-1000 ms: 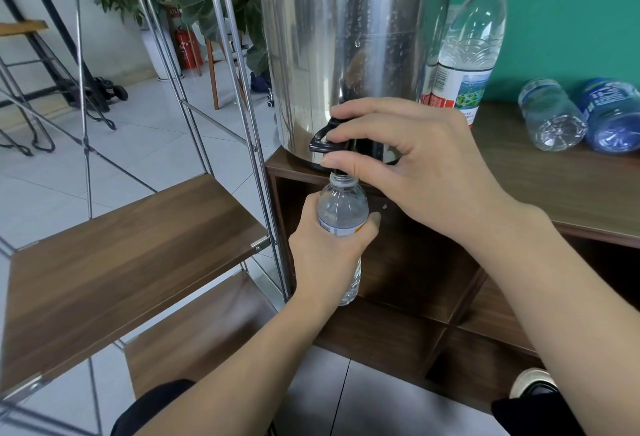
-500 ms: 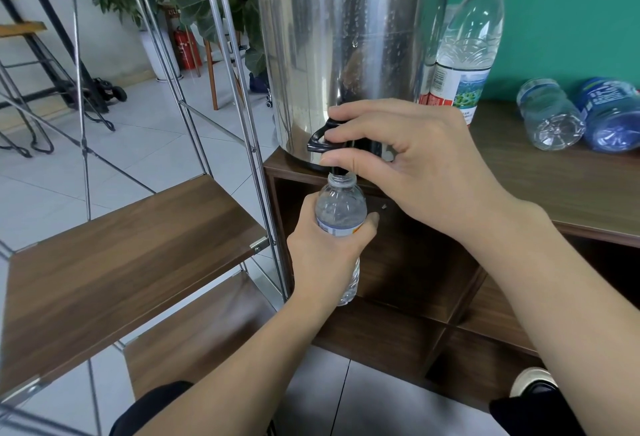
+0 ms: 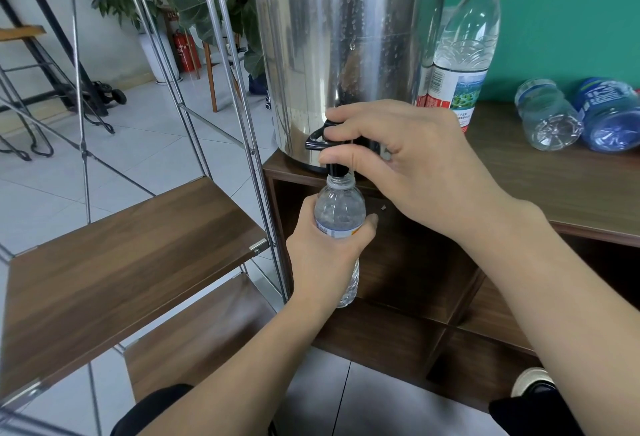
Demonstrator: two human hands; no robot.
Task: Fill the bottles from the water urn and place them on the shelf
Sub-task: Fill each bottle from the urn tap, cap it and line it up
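Note:
A steel water urn (image 3: 339, 48) stands on the wooden cabinet top (image 3: 554, 186). My right hand (image 3: 408, 162) pinches its black tap lever (image 3: 317, 141). My left hand (image 3: 325, 255) grips a small clear bottle (image 3: 340, 209) upright, its open mouth right under the spout. Water fills the bottle up to near its shoulder. The wooden shelf (image 3: 114, 262) with a metal frame stands to the left.
A tall bottle with a red cap (image 3: 460, 55) stands right of the urn, another behind it. Two bottles lie on their sides at the far right, one clear (image 3: 547, 113), one blue (image 3: 609, 113). Open cabinet compartments lie below. A lower shelf board (image 3: 194, 331) sits near the floor.
Both hands keep their places at the tap and the bottle. The view has shifted very slightly.

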